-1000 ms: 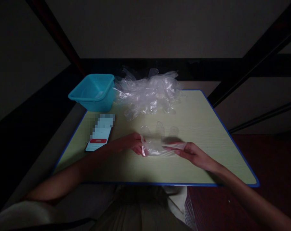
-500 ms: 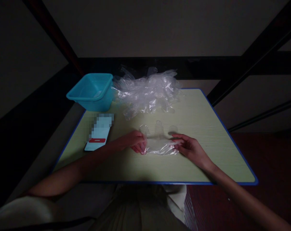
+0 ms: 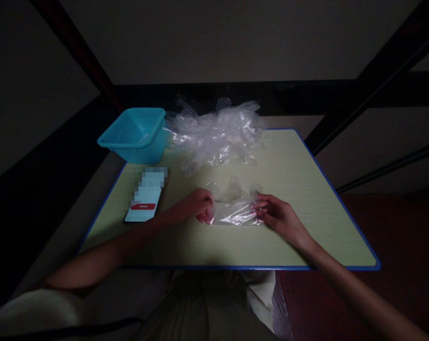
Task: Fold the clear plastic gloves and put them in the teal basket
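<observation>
A clear plastic glove (image 3: pixel 235 207) lies flat on the pale green table (image 3: pixel 299 189), fingers pointing away from me. My left hand (image 3: pixel 197 205) pinches its left edge with curled fingers. My right hand (image 3: pixel 276 214) grips its right edge, fingers closed on the plastic. Behind the glove, at the table's far edge, is a heap of clear plastic gloves (image 3: pixel 218 130).
A turquoise plastic tub (image 3: pixel 135 133) stands at the table's far left corner. A phone (image 3: pixel 147 200) with a lit screen lies left of my left hand. The table has a blue rim, with dark floor to the right. The room is dim.
The glove, held stretched just above the table a second ago, now lies flat on it. Both hands moved slightly away from me, and my right hand shifted to the glove's right edge.
</observation>
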Tool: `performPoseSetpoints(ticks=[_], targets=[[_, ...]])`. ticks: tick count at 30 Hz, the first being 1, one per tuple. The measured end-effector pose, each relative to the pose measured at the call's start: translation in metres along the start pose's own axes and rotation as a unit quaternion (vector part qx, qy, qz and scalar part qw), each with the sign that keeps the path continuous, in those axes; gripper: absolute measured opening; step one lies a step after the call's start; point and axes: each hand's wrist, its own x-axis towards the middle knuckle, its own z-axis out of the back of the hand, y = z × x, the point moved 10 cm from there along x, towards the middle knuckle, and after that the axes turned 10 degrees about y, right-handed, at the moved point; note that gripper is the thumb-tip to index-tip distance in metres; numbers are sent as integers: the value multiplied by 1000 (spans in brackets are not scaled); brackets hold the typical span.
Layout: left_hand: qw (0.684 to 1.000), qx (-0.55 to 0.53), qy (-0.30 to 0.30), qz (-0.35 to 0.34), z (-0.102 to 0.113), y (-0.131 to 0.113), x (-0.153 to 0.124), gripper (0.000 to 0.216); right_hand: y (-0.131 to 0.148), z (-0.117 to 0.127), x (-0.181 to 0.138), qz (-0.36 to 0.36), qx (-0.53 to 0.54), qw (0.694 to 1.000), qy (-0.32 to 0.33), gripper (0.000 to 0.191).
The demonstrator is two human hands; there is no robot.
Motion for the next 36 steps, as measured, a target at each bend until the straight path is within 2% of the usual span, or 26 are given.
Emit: performPoseSetpoints(ticks=[12, 16, 21, 32, 36], targets=[[999, 5, -39, -16, 2, -8, -4, 15, 3, 1, -6, 33, -38, 998, -39, 32], [998, -4, -48, -35, 4, -9, -4, 11, 7, 1, -9, 44, -66, 996, -49, 33], [996, -35, -63, -60, 10, -7, -8, 12, 11, 7, -17, 67, -53, 994, -60, 38], [987, -71, -75, -122, 14, -5, -13, 44, 14, 24, -36, 69, -88, 986, -120, 39], [985, -67, -97, -129, 15, -1, -19, 53, 18, 22, -42, 50, -136, 980, -134, 31]])
